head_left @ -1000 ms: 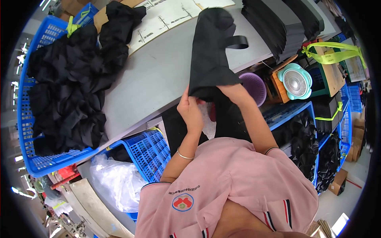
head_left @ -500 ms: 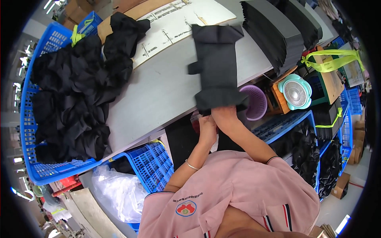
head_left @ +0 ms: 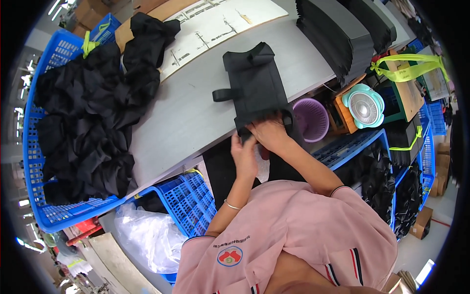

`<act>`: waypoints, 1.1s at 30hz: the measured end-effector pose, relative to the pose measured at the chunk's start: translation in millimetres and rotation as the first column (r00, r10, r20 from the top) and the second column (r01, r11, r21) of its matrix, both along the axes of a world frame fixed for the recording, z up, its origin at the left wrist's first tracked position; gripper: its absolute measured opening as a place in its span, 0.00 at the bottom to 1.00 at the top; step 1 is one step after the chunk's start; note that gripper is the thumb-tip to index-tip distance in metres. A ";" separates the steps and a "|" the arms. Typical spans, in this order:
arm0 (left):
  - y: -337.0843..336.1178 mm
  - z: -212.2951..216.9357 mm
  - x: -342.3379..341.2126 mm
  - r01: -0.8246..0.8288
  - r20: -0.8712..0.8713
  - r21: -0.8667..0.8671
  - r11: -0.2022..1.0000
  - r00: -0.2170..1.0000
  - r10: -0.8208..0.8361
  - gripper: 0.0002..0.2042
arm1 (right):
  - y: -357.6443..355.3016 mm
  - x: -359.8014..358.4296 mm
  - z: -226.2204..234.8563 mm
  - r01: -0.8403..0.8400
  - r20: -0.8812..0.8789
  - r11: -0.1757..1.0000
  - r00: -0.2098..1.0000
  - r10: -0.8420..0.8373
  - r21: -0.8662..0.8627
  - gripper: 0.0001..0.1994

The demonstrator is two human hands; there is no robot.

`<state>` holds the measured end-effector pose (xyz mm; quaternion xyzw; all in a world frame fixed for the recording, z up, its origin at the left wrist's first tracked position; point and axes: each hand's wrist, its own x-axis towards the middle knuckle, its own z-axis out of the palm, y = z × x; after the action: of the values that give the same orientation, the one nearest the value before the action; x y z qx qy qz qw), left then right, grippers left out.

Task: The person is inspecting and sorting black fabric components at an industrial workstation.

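One black fabric piece [head_left: 259, 85] is extending over the desk [head_left: 183, 117] in the head view, its near end lying past the desk's front edge. Whether its far end is touching the surface cannot be told.

Left hand [head_left: 244, 153]: thumb and fingers are pinching the near edge of the piece. Right hand [head_left: 270, 133]: it is reaching into the fabric at the same end, just beside the left; the fabric is covering part of the fingers, so its grip cannot be told.

Progress, judged from appearance: a strap [head_left: 225, 95] is projecting from the piece's left side and seems to be attached. The far end is showing a folded flap. The near end is being handled and is not yet released, so work on this piece is apparently continuing. How much is remaining cannot be determined.

Surroundings: a heap [head_left: 88, 117] of black fabric is filling the blue basket [head_left: 83, 218] at left; whether it is finished or waiting is not showing. A white board [head_left: 215, 32] is lying at the rear, dark stacks [head_left: 342, 36] are standing at right, and a purple bin [head_left: 313, 122] is sitting near the right hand.
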<state>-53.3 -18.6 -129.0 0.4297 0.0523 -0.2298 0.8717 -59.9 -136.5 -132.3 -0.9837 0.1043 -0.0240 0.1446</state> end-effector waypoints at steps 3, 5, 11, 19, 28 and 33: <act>13.3 4.5 9.9 -0.117 -0.026 0.082 0.990 0.992 0.119 0.13 | 4.6 -5.2 5.5 -0.037 0.254 0.990 0.965 0.071 -0.137 0.16; 21.8 9.7 6.5 -0.123 0.040 0.154 0.980 0.992 0.118 0.11 | 3.3 -7.8 8.5 -0.071 -0.040 0.993 0.997 0.067 -0.095 0.15; 44.6 31.7 -19.3 -0.035 0.363 0.401 0.916 0.924 -0.123 0.05 | -5.6 -13.6 9.3 -0.078 0.140 0.996 0.987 0.083 -0.044 0.17; 36.5 15.6 18.6 0.470 -0.155 -0.118 0.875 0.861 -0.484 0.32 | 11.7 -84.9 35.5 -0.354 0.410 0.934 0.846 0.340 -0.045 0.09; -9.0 50.6 -11.0 0.210 0.039 0.397 0.893 0.969 -0.245 0.29 | -59.0 -155.1 91.8 0.341 0.619 0.798 0.506 -0.601 0.497 0.20; -9.1 56.4 38.1 0.195 0.189 0.249 0.949 0.951 -0.245 0.25 | -68.2 -109.2 87.7 0.157 0.541 0.806 0.666 -0.513 0.571 0.21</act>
<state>-15.2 -27.6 -72.6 0.5524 -0.0661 -0.2699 0.7859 -169.1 -204.8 -44.6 -0.8002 0.2330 -0.3784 0.4028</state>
